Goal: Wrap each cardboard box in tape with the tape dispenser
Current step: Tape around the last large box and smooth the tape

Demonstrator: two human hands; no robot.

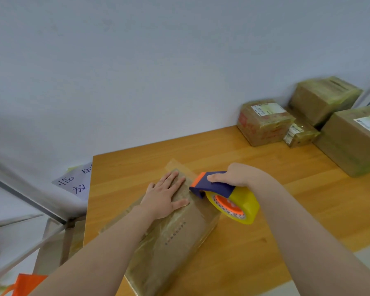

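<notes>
I see the left hand (166,195) lying flat and palm down, fingers straight and spread, on top of the long cardboard box (179,238). The box lies at an angle on the wooden worktop (265,242), close to its left edge. The right hand (237,176) is curled round the purple and orange tape dispenser (214,185), whose front end is down on the far end of the box, just beside the left fingertips. The yellow tape roll (241,205) overhangs the box's right side. A strip of tape seems to run past the far end onto the worktop, though blur leaves me unsure. Four taped boxes (263,122) sit grouped at the far right corner, well apart.
</notes>
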